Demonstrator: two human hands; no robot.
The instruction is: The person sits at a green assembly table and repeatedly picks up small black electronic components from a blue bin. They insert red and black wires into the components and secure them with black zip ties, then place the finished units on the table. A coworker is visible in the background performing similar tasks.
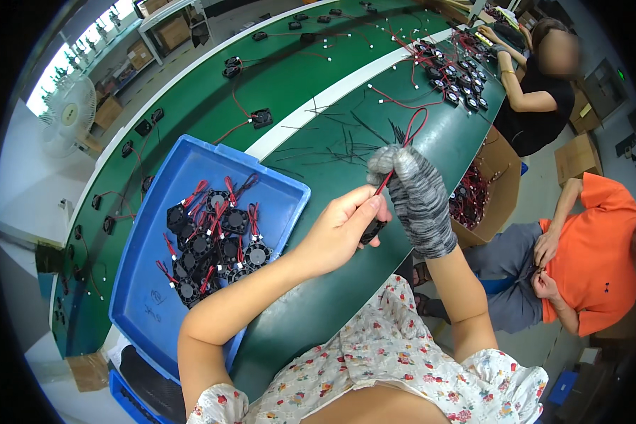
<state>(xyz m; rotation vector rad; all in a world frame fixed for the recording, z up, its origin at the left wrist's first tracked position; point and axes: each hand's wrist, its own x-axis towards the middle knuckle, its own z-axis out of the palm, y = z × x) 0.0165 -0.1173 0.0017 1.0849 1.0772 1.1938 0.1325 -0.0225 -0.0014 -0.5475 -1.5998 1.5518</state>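
Observation:
My left hand (343,230), bare, is closed around a small black cooling fan (372,232), mostly hidden by the fingers. The fan's red and black lead (420,121) runs up into my right hand (418,198), which wears a grey knitted glove. Its fingers pinch the lead, whose end loops above the fingertips. Thin black strips (397,133) stick up just beyond the glove; whether the fingers hold any is hidden. More loose black strips (336,145) lie scattered on the green table (311,244) beyond my hands.
A blue tray (138,283) at my left holds several fans (201,245) with bundled leads. Fans with loose leads (261,118) lie along the green belt beyond a white rail (318,102). More fans (452,74) sit far right, near a co-worker. A carton (505,177) and a person in orange (593,247) are at right.

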